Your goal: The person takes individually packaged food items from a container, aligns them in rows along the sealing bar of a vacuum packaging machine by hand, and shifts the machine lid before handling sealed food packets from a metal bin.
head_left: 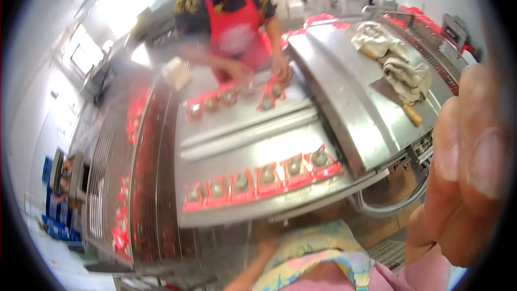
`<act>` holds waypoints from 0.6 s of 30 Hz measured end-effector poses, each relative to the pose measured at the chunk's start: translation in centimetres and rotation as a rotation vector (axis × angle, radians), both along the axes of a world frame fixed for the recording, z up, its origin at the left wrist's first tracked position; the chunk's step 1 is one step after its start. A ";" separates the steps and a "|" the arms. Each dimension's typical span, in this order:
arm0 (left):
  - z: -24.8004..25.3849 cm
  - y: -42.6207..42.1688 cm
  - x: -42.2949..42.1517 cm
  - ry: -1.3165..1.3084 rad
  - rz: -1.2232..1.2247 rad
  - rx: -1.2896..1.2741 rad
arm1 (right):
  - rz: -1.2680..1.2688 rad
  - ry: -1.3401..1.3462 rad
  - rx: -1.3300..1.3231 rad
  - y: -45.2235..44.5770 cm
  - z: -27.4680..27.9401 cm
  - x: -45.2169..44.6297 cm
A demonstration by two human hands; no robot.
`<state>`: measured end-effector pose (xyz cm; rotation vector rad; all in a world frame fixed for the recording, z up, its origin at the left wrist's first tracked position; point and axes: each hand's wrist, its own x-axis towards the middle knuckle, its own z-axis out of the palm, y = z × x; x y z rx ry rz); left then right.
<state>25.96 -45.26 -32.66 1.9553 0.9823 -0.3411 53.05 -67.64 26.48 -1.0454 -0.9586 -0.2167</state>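
Observation:
My right hand [468,167] is raised close to the camera at the right edge, above the steel surface. Its fingers are bent and pressed together; whatever they may hold is out of sight. Low in the middle, my left hand [267,248] is a blurred shape beside my patterned apron [318,245], below the table's near edge. Its fingers cannot be made out. Nearest to it, on the steel table [237,129], lies a row of several red-edged packets [267,175], each with a small greyish lump on it.
Across the table a person in a red apron [234,21] handles more red packets [272,94]. A raised steel plate [344,97] carries crumpled cloths [406,78] and a wooden-handled knife [412,115]. A slatted conveyor [156,183] runs along the left. A pale block [176,73] sits at the far corner.

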 end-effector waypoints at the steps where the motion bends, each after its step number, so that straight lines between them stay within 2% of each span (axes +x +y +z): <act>1: 1.2 0.0 0.1 0.007 0.016 0.019 | -0.006 -0.007 0.011 -0.1 0.0 0.1; 2: 1.5 0.0 0.5 0.022 0.038 0.022 | -0.008 -0.016 0.011 -0.1 0.0 0.2; 4: -1.1 0.6 -0.5 -0.054 0.004 -0.003 | -0.005 -0.003 -0.018 0.5 0.1 0.5; 5: -0.1 -0.5 0.1 -0.149 -0.051 0.142 | 0.002 0.014 -0.036 1.1 0.1 0.9; 6: 4.0 -0.8 1.2 -0.023 -0.016 -0.020 | 0.015 0.024 -0.053 1.5 0.2 1.1; 7: 6.2 -1.5 1.7 0.003 0.101 -0.056 | 0.021 0.037 -0.069 1.9 0.4 1.2; 8: 3.2 -1.3 0.7 -0.023 0.245 -0.193 | 0.019 0.044 -0.088 2.2 0.8 1.0; 10: 7.0 -1.5 2.6 0.007 0.211 -0.154 | -0.034 0.024 -0.152 2.6 2.2 0.2; 11: 9.3 -1.4 3.8 -0.095 0.226 -0.199 | -0.071 0.015 -0.196 2.8 3.0 -0.3; 13: 15.3 -1.4 6.1 -0.299 0.252 -0.300 | -0.060 0.000 -0.230 3.4 3.7 -0.4; 15: 27.5 -0.6 9.7 -0.567 0.140 -0.522 | 0.310 -0.050 -0.045 4.6 1.7 1.1; 16: 33.8 0.2 11.1 -0.614 0.063 -0.500 | 0.394 -0.056 -0.016 5.5 0.9 1.6; 17: 38.7 0.5 12.1 -0.890 0.058 -0.495 | 0.381 -0.030 -0.026 6.0 0.6 1.6; 18: 42.8 2.5 13.3 -1.131 -0.239 -0.160 | 0.333 0.003 -0.044 6.3 0.2 1.5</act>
